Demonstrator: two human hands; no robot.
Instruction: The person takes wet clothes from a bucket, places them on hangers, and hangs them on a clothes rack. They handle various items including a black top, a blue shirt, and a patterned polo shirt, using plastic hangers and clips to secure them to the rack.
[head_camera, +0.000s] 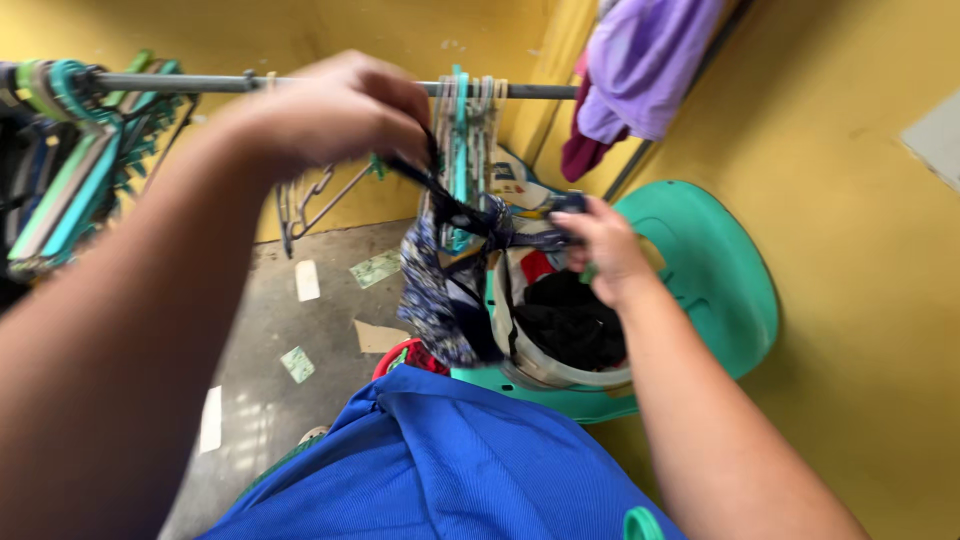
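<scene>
My left hand (335, 110) is raised near a grey metal rail (200, 83) and pinches a dark strap of a blue patterned garment (445, 290). My right hand (600, 245) grips the other end of the same garment, stretching it between both hands. The cloth hangs down over a white bucket (545, 370) that holds dark laundry (570, 320). The bucket stands on a green plastic chair (720, 280). Several teal and beige hangers (465, 130) hang on the rail just behind the garment.
More hangers (70, 160) crowd the rail's left end. A purple cloth (645, 60) and a maroon one hang at the top right. Yellow walls (860, 250) close in on the right. Paper scraps (375, 268) lie on the grey floor. Blue cloth (440, 470) lies below.
</scene>
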